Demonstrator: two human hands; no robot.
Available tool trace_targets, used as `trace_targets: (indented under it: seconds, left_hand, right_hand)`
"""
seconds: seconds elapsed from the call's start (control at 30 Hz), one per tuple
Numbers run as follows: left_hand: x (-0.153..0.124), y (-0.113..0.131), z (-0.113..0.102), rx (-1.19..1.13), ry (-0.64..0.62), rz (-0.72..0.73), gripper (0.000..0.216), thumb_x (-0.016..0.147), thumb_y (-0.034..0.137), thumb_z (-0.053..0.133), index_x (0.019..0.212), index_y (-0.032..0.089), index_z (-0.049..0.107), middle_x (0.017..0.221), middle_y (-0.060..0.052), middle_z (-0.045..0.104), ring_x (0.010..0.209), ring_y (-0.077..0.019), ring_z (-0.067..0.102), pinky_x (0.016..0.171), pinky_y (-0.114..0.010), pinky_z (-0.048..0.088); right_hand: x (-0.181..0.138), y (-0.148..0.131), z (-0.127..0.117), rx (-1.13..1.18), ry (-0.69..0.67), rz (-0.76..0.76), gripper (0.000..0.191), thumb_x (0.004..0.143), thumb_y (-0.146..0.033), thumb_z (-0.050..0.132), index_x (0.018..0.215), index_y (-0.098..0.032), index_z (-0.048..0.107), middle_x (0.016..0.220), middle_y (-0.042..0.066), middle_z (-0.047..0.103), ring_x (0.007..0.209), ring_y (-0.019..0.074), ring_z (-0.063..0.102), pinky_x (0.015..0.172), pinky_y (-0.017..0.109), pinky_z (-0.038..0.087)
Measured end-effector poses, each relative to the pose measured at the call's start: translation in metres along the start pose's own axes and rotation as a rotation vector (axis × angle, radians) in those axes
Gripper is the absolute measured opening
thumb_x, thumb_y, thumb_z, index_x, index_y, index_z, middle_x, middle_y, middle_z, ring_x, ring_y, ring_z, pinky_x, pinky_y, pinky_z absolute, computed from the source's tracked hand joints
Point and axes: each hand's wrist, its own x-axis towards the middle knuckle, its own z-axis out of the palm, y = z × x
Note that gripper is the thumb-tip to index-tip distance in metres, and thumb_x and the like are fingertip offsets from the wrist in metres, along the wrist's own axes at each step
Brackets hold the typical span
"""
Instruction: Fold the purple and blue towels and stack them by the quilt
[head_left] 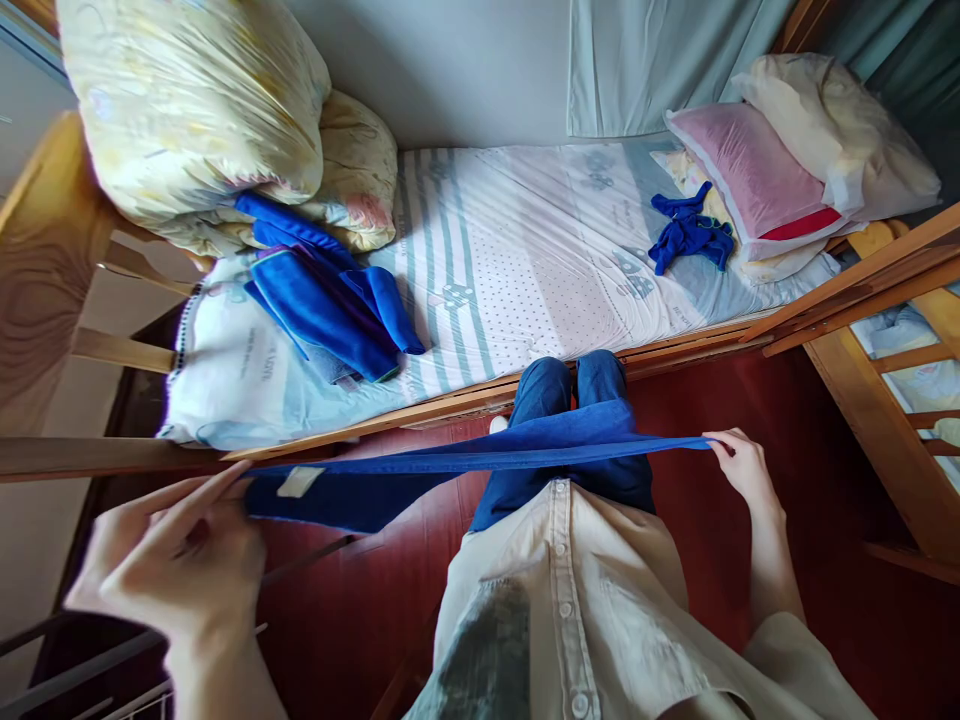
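Observation:
I hold a blue cloth (450,462) stretched flat between both hands in front of my legs, edge-on to the camera. My left hand (176,555) pinches its left end, where a white label (298,481) shows. My right hand (739,465) grips the right end with closed fingers. The cloth hangs above the dark red floor, just short of the bed's wooden side rail (480,400).
On the bed's mattress (517,260) lie a pile of folded blue cloths (330,295) at left and a crumpled blue cloth (690,232) at right. A bundled duvet (202,110) sits far left, pillows (780,160) far right. Wooden bed frame (885,400) stands right. A wire rack (112,680) is bottom left.

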Motion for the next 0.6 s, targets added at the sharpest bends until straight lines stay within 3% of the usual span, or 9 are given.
trace_targets:
  seconds: [0.1, 0.17, 0.27, 0.4, 0.5, 0.6]
  left_hand:
    - [0.01, 0.007, 0.019, 0.111, -0.132, 0.33, 0.039, 0.081, 0.055, 0.072, 0.062, 0.021, 0.077, 0.053, 0.003, 0.064, 0.047, -0.0075, 0.051, 0.049, -0.018, 0.036]
    - [0.022, 0.012, 0.031, 0.097, -0.201, 0.42, 0.047, 0.088, 0.059, 0.067, 0.062, 0.02, 0.076, 0.054, 0.003, 0.064, 0.045, -0.0065, 0.051, 0.047, -0.017, 0.035]
    - [0.045, 0.02, 0.046, 0.083, -0.212, 0.463, 0.047, 0.091, 0.061, 0.065, 0.065, 0.023, 0.078, 0.06, 0.002, 0.068, 0.048, -0.009, 0.055, 0.048, -0.02, 0.039]
    - [0.08, 0.037, 0.057, 0.033, -0.193, 0.464, 0.035, 0.089, 0.055, 0.07, 0.074, 0.025, 0.082, 0.061, 0.001, 0.069, 0.045, -0.0113, 0.054, 0.047, -0.025, 0.038]
    - [0.1, 0.05, 0.06, 0.007, -0.159, 0.442, 0.033, 0.087, 0.052, 0.07, 0.078, 0.023, 0.083, 0.062, 0.001, 0.069, 0.045, -0.0119, 0.056, 0.047, -0.025, 0.038]
    - [0.109, 0.058, 0.063, 0.004, -0.158, 0.428, 0.032, 0.087, 0.045, 0.065, 0.079, 0.021, 0.083, 0.066, 0.0, 0.072, 0.05, -0.0133, 0.063, 0.048, -0.024, 0.041]
  right_hand:
    - [0.024, 0.002, -0.013, -0.044, 0.036, 0.008, 0.023, 0.094, -0.032, 0.06, 0.093, -0.024, 0.083, 0.088, 0.008, 0.078, 0.075, 0.022, 0.074, 0.075, 0.036, 0.063]
    - [0.048, -0.001, -0.023, -0.065, 0.041, -0.005, 0.021, 0.093, -0.031, 0.063, 0.092, -0.024, 0.083, 0.087, 0.008, 0.078, 0.077, 0.0225, 0.075, 0.078, 0.036, 0.063]
    - [0.088, -0.013, -0.044, -0.081, 0.05, -0.058, 0.018, 0.092, -0.028, 0.065, 0.094, -0.024, 0.083, 0.092, 0.007, 0.081, 0.083, 0.0234, 0.077, 0.084, 0.037, 0.063]
    - [0.138, -0.035, -0.077, -0.108, 0.095, -0.088, 0.021, 0.094, -0.028, 0.064, 0.099, -0.021, 0.083, 0.089, 0.006, 0.082, 0.074, 0.0224, 0.078, 0.078, 0.034, 0.064]
    - [0.164, -0.048, -0.1, -0.143, 0.18, -0.109, 0.021, 0.094, -0.025, 0.063, 0.099, -0.019, 0.082, 0.084, 0.006, 0.082, 0.08, 0.0232, 0.08, 0.085, 0.033, 0.064]
    - [0.18, -0.054, -0.114, -0.13, 0.248, -0.12, 0.022, 0.093, -0.023, 0.062, 0.098, -0.015, 0.082, 0.093, 0.011, 0.083, 0.088, 0.0241, 0.081, 0.088, 0.031, 0.063]
